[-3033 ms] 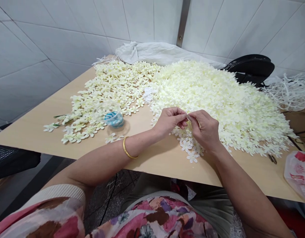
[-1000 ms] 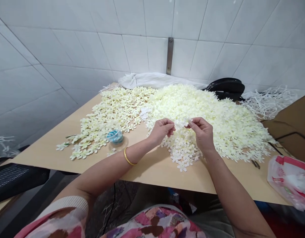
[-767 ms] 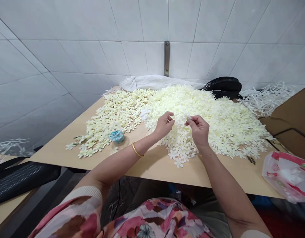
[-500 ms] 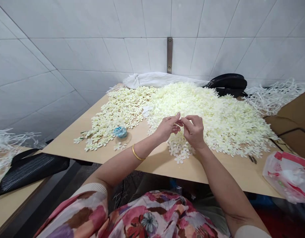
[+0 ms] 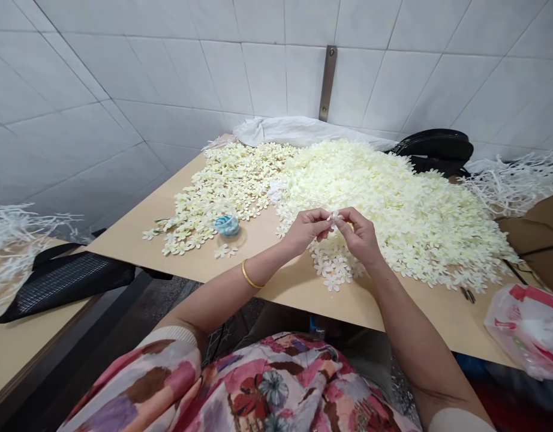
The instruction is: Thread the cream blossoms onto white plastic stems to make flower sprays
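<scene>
Between my two hands, over the table's front part, is a small white artificial flower point(image 5: 334, 219). The fingertips of my left hand point(image 5: 307, 231) pinch it from the left. My right hand point(image 5: 360, 237) pinches it from the right with thumb and forefinger. Behind and to the right of my hands spreads a large heap of pale yellow-white artificial flowers point(image 5: 393, 204). Looser flowers point(image 5: 231, 180) lie to the left, and a few white ones point(image 5: 333, 267) sit just below my hands.
A small clear cup with blue-and-white contents point(image 5: 227, 225) stands on the wooden table point(image 5: 276, 291). A black bag point(image 5: 433, 150) and white stringy strands point(image 5: 519, 180) are at the back right. A red-and-white plastic bag point(image 5: 526, 330) lies at right. Another black bag point(image 5: 69, 282) is at far left.
A white flower now shows between my fingertips, where earlier I could make out only the pinching fingers. My left fingers have curled in closer. The whole view has shifted and tilted slightly.
</scene>
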`<act>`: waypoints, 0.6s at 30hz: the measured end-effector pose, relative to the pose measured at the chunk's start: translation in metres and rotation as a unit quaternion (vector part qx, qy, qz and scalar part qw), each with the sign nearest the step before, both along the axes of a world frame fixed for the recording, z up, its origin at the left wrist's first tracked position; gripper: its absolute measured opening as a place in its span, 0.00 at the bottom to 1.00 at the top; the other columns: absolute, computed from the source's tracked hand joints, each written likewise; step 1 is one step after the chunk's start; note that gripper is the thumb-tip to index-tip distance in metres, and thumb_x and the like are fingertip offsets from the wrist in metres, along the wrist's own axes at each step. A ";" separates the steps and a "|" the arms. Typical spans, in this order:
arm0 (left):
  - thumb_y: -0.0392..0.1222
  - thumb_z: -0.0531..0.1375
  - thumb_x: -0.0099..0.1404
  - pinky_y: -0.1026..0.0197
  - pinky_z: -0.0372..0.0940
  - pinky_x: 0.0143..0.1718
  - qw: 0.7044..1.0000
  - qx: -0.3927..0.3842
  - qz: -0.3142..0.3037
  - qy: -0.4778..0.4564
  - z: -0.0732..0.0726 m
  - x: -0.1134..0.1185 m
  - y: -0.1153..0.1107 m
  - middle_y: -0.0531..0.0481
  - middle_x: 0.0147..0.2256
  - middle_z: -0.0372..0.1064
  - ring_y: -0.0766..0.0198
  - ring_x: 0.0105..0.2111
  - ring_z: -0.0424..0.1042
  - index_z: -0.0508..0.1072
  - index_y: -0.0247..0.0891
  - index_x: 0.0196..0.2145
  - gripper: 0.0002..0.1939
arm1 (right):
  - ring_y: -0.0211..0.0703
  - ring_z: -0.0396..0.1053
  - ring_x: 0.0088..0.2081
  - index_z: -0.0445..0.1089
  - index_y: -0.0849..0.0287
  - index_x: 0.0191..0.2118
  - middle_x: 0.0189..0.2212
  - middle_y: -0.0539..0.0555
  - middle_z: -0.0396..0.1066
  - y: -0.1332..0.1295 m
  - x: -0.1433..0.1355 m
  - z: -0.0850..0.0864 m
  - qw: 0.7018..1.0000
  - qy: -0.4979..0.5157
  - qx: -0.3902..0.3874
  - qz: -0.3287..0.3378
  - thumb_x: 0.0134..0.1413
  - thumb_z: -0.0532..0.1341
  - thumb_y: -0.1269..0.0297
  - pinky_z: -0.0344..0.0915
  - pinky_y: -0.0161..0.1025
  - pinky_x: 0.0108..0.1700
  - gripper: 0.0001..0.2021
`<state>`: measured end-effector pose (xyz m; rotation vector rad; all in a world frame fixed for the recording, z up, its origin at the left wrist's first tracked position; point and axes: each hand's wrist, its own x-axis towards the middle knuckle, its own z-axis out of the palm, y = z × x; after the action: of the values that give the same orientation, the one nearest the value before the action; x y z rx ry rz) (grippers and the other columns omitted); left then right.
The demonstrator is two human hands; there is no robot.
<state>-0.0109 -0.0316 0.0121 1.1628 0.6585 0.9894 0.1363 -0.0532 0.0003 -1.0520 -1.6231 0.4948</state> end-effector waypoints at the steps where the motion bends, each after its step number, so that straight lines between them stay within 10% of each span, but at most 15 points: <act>1: 0.42 0.65 0.49 0.68 0.51 0.18 1.000 0.002 0.004 0.012 0.000 0.000 -0.001 0.56 0.17 0.63 0.76 0.15 0.58 0.68 0.32 0.23 0.12 | 0.37 0.66 0.32 0.68 0.59 0.32 0.28 0.50 0.68 -0.001 -0.001 0.000 1.000 0.008 -0.011 -0.003 0.54 0.58 0.60 0.63 0.37 0.38 0.08; 11: 0.44 0.62 0.53 0.69 0.49 0.16 0.996 -0.005 0.025 0.082 -0.002 -0.004 -0.007 0.57 0.15 0.61 0.76 0.13 0.55 0.64 0.34 0.21 0.13 | 0.36 0.60 0.28 0.63 0.59 0.26 0.23 0.48 0.61 -0.012 -0.005 0.004 0.990 -0.108 0.040 -0.078 0.58 0.53 0.63 0.58 0.35 0.33 0.11; 18: 0.50 0.55 0.60 0.68 0.52 0.23 0.973 0.148 0.023 0.176 -0.019 -0.019 -0.018 0.57 0.18 0.58 0.74 0.19 0.55 0.62 0.35 0.21 0.18 | 0.44 0.65 0.33 0.71 0.61 0.33 0.26 0.55 0.69 0.004 0.011 -0.014 0.909 -0.288 0.213 -0.212 0.53 0.59 0.67 0.60 0.41 0.39 0.05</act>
<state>-0.0302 -0.0492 -0.0067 1.6147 0.8414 0.9497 0.1472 -0.0497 -0.0133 -1.2269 -1.8115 -0.4941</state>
